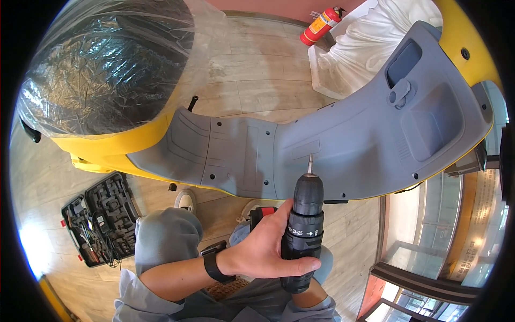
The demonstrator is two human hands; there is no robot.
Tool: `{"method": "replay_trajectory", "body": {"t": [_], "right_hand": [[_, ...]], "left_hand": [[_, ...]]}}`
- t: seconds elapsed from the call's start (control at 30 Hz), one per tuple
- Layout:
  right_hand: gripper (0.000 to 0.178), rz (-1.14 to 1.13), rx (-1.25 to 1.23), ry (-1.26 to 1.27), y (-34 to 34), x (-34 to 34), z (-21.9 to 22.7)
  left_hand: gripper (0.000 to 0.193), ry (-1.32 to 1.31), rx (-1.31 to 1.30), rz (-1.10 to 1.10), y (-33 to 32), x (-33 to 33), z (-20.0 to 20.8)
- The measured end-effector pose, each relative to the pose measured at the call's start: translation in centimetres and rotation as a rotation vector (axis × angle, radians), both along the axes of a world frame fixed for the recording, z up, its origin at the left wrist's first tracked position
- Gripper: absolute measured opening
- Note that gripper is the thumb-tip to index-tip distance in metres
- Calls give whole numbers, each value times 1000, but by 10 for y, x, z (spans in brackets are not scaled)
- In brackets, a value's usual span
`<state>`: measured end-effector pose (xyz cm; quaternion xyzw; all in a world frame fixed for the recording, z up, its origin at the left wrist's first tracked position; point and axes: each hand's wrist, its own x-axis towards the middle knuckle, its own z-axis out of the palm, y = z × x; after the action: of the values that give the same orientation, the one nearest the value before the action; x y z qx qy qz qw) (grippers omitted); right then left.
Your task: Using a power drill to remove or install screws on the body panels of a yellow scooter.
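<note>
My left hand (257, 249), with a black band on its wrist, is closed around the body of a black cordless drill (303, 236). Its thumb lies across the drill. A slim bit (310, 162) sticks out of the chuck, pointing away from me over the scooter's grey floorboard (241, 155). The drill's red-and-black battery (262, 213) shows left of the drill body. Of my right arm only a bit of forearm (311, 294) appears below the drill; the right hand is hidden behind it. Several dark screws or screw holes dot the grey panels of the yellow scooter (107, 149).
Clear plastic film covers the scooter's seat (107, 70). An open black tool case (102, 220) with tools and a cable lies on the wooden floor at left. At the back stand a red fire extinguisher (323, 26) and white wrapping (359, 56). Framed glass (429, 225) is at right.
</note>
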<state>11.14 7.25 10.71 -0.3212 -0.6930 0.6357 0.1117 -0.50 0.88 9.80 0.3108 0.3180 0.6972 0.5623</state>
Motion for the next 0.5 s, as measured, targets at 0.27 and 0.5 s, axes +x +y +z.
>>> {"method": "replay_trajectory", "body": {"t": [0.27,0.5], "right_hand": [[41,8,-33,40,-1,-1,-1],[41,16,-60,74,0,-4,-1]], "left_hand": [[87,4,10,13,0,0,1],[86,20,21,19,1,-1,-1]]}}
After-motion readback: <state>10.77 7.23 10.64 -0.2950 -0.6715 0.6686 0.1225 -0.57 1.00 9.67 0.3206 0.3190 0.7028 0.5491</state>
